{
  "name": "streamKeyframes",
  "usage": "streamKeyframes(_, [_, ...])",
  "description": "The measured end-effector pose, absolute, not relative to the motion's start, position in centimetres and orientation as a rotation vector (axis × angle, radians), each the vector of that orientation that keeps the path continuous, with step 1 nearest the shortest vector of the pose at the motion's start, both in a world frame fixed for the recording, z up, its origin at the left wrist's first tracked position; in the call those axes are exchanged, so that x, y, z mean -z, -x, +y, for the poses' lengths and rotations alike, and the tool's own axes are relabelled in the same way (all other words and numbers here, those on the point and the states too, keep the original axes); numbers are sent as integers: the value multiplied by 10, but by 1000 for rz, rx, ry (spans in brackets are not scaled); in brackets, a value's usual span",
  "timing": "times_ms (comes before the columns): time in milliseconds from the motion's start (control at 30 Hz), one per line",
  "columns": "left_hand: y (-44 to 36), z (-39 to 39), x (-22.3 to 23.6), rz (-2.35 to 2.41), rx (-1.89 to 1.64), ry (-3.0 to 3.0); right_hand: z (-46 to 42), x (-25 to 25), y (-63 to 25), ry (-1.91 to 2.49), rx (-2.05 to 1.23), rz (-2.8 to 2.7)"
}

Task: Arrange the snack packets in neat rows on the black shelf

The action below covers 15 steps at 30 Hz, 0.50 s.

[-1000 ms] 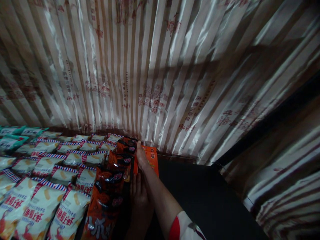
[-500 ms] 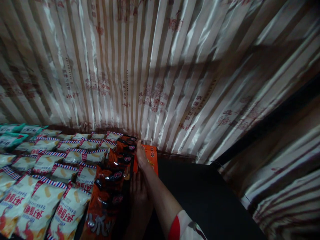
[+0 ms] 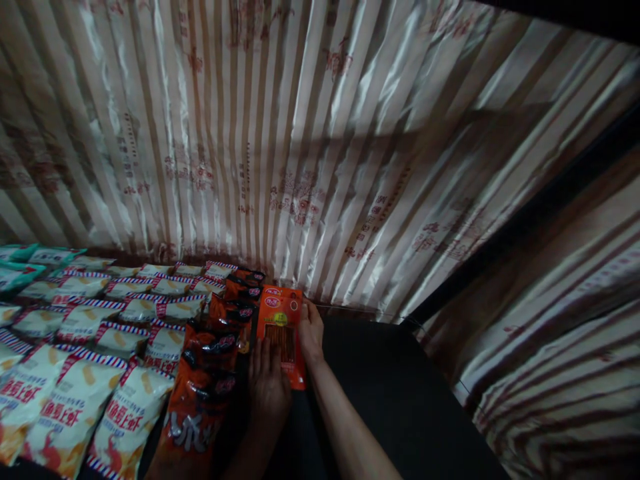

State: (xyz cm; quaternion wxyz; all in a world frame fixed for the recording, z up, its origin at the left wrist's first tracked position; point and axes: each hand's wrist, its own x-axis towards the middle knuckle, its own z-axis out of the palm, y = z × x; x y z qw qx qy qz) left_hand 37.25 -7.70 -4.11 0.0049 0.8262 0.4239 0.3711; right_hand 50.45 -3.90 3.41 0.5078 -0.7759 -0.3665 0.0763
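An orange snack packet (image 3: 281, 319) with a window showing brown sticks lies at the back of the black surface, possibly on more of its kind. My left hand (image 3: 270, 383) rests at its lower left with the fingers stretched flat over the window. Along the right edge, my right hand (image 3: 311, 332) is closed round the packet's side; some of its fingers are hidden. Just left of the packet runs a row of orange-and-black snack bags (image 3: 207, 387), the nearest one lying close to my left forearm.
White snack bags with striped red-and-blue edges (image 3: 120, 413) stand in rows at the left. Green bags (image 3: 20, 275) are at the far left. Behind hangs a striped, shiny curtain (image 3: 280, 133). A dark bar (image 3: 500, 233) slants along the right of the black surface (image 3: 380, 387).
My right hand has moved from on top of the orange packet to its right edge, uncovering the front. My left fingers now lie over its window. The view has shifted slightly.
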Motion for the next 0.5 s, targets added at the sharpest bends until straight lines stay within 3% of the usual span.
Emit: streamKeyframes(500, [-372,-82,27,1364,-1224,-2533,-85,2,-499,2148,-11,-1199])
